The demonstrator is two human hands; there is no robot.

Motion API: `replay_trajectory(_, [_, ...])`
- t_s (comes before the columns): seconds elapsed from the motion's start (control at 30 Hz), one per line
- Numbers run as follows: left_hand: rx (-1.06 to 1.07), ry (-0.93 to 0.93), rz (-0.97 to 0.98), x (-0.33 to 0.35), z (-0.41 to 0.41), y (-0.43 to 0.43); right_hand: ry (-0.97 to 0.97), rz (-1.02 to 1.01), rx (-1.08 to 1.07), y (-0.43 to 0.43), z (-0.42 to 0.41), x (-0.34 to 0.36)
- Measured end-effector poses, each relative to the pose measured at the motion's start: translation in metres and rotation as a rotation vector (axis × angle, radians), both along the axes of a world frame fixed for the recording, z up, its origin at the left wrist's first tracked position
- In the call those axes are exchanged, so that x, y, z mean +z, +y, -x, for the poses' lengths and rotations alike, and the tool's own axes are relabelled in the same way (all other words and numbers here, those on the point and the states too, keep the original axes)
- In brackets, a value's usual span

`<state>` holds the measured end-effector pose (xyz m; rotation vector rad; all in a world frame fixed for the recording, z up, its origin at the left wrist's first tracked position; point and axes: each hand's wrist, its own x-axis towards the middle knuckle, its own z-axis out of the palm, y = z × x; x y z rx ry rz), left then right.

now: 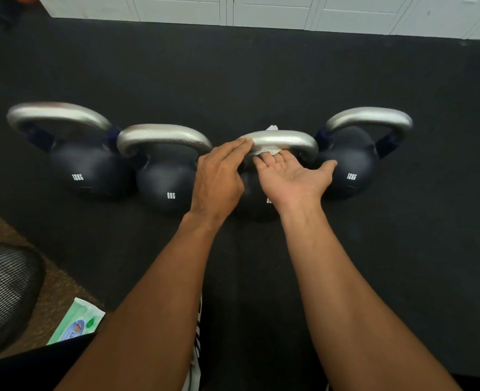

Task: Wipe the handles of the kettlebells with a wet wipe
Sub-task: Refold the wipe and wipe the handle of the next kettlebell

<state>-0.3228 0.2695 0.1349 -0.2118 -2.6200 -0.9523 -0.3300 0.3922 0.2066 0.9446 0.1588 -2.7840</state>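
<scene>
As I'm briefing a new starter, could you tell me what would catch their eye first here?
Four dark kettlebells with silver handles stand in a row on the black floor mat. Both hands meet at the third kettlebell's handle: the left hand rests on it, the right hand presses a white wet wipe underneath.

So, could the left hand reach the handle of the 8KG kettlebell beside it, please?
Probably yes: the left hand rests at the third kettlebell's handle, and the 8KG kettlebell's handle sits just to its left with nothing between.

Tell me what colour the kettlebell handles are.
Silver-grey metal, seen in the head view, as on the handle being wiped; the bodies are dark navy.
</scene>
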Motion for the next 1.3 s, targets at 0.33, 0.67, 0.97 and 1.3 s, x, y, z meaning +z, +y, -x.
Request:
replay_trajectory(0.33, [0.287,-0.068,-0.409,-0.010,-0.025,0.027,-0.015,-0.061,0.129,-0.001,0.004,0.006])
replay_trajectory(0.67, [0.298,-0.769,-1.659,0.015,-0.024,0.051,-0.006,-0.019,0.249,0.019,0.006,0.000])
replay_trajectory(0.97, [0.089,-0.714,-2.179,0.015,-0.012,0.059,-0.085,-0.356,0.582,0.036,0.015,-0.009])
replay_trajectory(1.3, [0.253,-0.434,-2.536,0.024,0.011,0.085,0.342,-2.108,0.767,0.089,0.036,0.007])
